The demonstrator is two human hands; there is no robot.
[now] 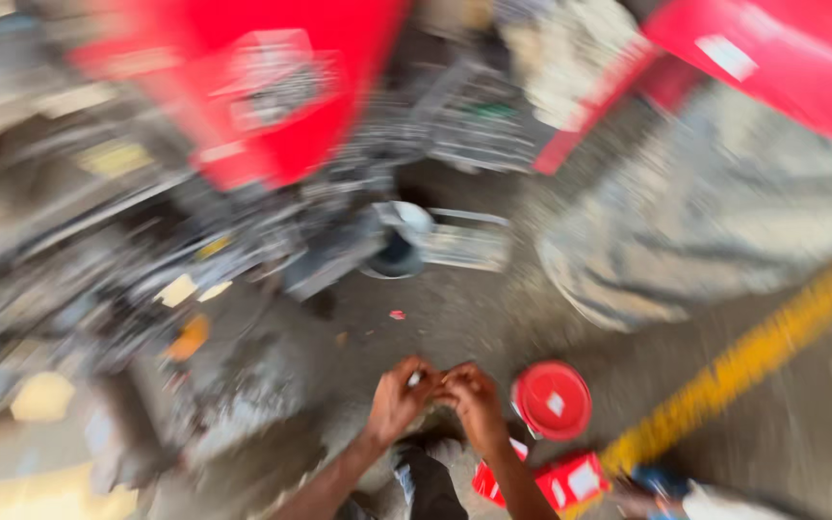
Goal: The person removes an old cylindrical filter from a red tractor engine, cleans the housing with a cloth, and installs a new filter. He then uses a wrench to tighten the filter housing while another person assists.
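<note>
Down near the red lid (552, 401), the person's two hands are meeting over the concrete floor (435, 308). The left hand (400, 395) and the right hand (474, 400) are pressing together just left of that lid, fingers curled inward and pinched on a small pale piece (415, 378) between them; the motion blur is making it hard to tell what it is. Holding it with both hands is probably steadying it for fine work. Below the lid, a red box (551, 481) is lying within easy reach. Well above the lid, a red machine (262, 87) is standing.
</note>
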